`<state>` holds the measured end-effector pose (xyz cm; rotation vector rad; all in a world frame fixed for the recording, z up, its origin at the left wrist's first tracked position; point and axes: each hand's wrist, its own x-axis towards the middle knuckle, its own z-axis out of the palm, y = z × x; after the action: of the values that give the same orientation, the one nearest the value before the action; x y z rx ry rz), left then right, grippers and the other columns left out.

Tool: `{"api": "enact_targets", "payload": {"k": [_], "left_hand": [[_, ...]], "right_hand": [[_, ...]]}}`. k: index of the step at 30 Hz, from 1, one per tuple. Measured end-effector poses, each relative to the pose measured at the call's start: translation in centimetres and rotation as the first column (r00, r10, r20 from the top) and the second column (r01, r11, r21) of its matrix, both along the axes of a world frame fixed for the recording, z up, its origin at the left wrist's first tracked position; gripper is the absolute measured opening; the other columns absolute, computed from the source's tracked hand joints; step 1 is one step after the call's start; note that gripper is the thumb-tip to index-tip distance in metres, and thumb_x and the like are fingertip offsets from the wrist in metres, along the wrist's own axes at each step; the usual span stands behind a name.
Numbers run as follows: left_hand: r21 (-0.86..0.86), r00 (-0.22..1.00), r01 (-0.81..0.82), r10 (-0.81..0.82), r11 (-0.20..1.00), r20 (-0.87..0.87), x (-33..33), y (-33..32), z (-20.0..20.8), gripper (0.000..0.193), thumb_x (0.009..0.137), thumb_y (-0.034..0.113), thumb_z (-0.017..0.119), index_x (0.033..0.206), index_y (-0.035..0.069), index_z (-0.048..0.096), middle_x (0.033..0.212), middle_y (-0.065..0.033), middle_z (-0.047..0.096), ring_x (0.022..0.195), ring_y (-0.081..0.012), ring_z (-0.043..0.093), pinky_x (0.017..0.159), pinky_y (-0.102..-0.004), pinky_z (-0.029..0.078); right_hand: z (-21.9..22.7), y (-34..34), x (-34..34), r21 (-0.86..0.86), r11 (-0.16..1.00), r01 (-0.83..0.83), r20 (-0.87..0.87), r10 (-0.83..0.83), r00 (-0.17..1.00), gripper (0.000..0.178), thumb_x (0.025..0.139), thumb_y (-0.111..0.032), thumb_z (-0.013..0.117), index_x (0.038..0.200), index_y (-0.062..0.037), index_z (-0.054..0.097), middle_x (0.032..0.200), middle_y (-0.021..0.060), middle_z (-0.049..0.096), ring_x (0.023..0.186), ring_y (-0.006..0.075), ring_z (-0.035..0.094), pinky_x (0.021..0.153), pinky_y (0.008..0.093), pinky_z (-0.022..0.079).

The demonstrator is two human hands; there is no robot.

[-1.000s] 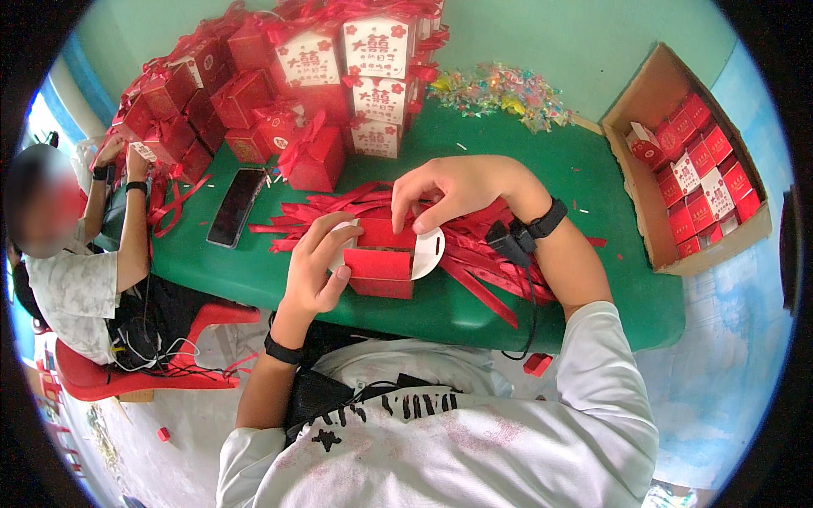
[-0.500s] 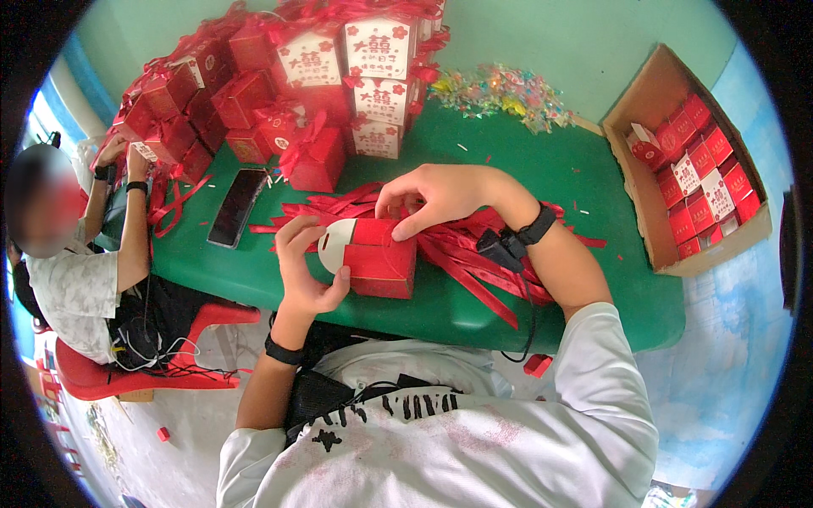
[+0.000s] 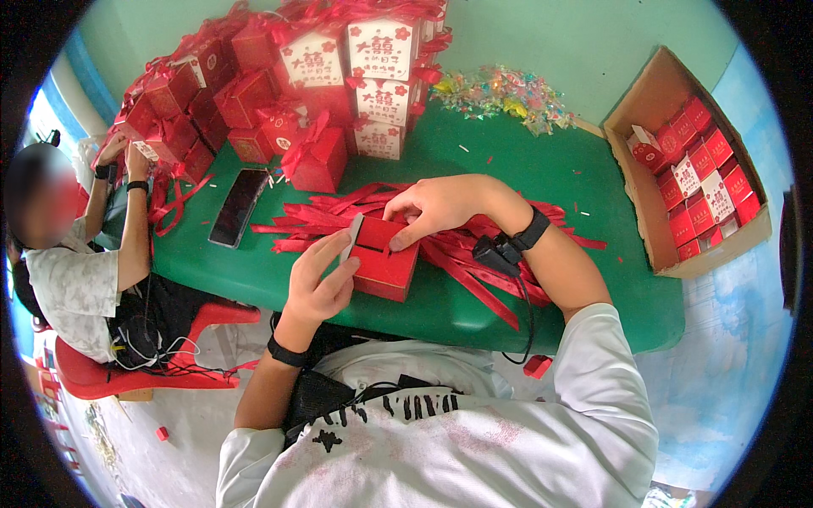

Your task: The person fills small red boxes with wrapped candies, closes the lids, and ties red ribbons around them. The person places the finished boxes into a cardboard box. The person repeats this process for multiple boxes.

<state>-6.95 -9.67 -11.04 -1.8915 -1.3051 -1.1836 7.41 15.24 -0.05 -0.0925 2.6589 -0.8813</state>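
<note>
A small red gift box (image 3: 385, 273) rests near the front edge of the green table, in front of me. Its rounded end flap (image 3: 353, 236), pale on the inside, stands nearly upright at the left, and a dark slot shows in the red top beside it. My left hand (image 3: 320, 278) pinches that flap between thumb and fingers. Over the far right corner bends my right hand (image 3: 442, 208), thumb pressed on the top and fingers gripping the far side. Behind and right of the box lie loose red ribbons (image 3: 474, 296), partly under my right forearm.
Stacked red and white gift boxes (image 3: 312, 157) with ribbons fill the far left. A phone (image 3: 240, 207) lies left of the ribbons. Wrapped candies (image 3: 512, 100) are heaped at the back. A cardboard carton (image 3: 616, 173) of small boxes stands right. A co-worker (image 3: 76, 284) sits left.
My left hand has lifted the rounded flap from lying spread to nearly upright, its fingers closing on it. My right hand has shifted slightly and still grips the box.
</note>
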Motion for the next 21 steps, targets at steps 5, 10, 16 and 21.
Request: {"api": "enact_targets", "payload": {"k": [5,10,16,21], "left_hand": [[-0.165,0.998,-0.004,-0.008,0.986,-0.07,1.1,0.3,2.7,0.042,0.076,0.011,0.076,0.118,0.01,0.075,0.131,-0.0158,0.072,0.118,-0.0366,0.071,0.099,-0.0478,0.059],[-0.186,0.996,-0.047,0.032,0.981,-0.083,1.1,0.0,2.5,0.038,0.079,0.019,0.075,0.116,0.012,0.078,0.126,-0.0115,0.074,0.117,-0.0324,0.071,0.095,-0.045,0.057],[-0.175,0.998,-0.043,0.034,0.984,-0.055,0.9,0.0,2.3,0.036,0.082,0.021,0.072,0.116,0.011,0.078,0.125,-0.0121,0.074,0.114,-0.0326,0.071,0.093,-0.0449,0.057],[-0.18,0.999,-0.04,0.033,0.983,-0.039,1.0,-0.2,2.3,0.037,0.081,0.02,0.072,0.116,0.01,0.078,0.125,-0.0124,0.074,0.114,-0.0332,0.071,0.092,-0.045,0.057]], "right_hand": [[-0.1,0.4,0.3,-0.07,0.997,-0.032,-0.082,0.026,0.996,0.064,0.1,-0.057,0.069,0.133,-0.0022,0.068,0.095,0.0118,0.078,0.083,0.0203,0.073,0.079,0.0349,0.056],[1.2,1.4,0.6,-0.132,0.988,0.075,0.067,-0.067,0.995,0.048,0.102,-0.047,0.066,0.122,-0.0038,0.074,0.096,0.0123,0.079,0.086,0.022,0.075,0.081,0.0378,0.058],[2.0,0.6,1.4,0.266,0.962,0.066,0.073,-0.088,0.993,0.037,0.09,-0.045,0.076,0.094,-0.0081,0.084,0.081,0.0086,0.079,0.079,0.0234,0.076,0.073,0.0392,0.058],[0.0,-0.8,1.3,0.424,0.901,0.089,-0.042,-0.079,0.996,0.038,0.083,-0.044,0.079,0.097,-0.0091,0.084,0.089,0.0132,0.08,0.087,0.0329,0.076,0.077,0.0446,0.059]]}}
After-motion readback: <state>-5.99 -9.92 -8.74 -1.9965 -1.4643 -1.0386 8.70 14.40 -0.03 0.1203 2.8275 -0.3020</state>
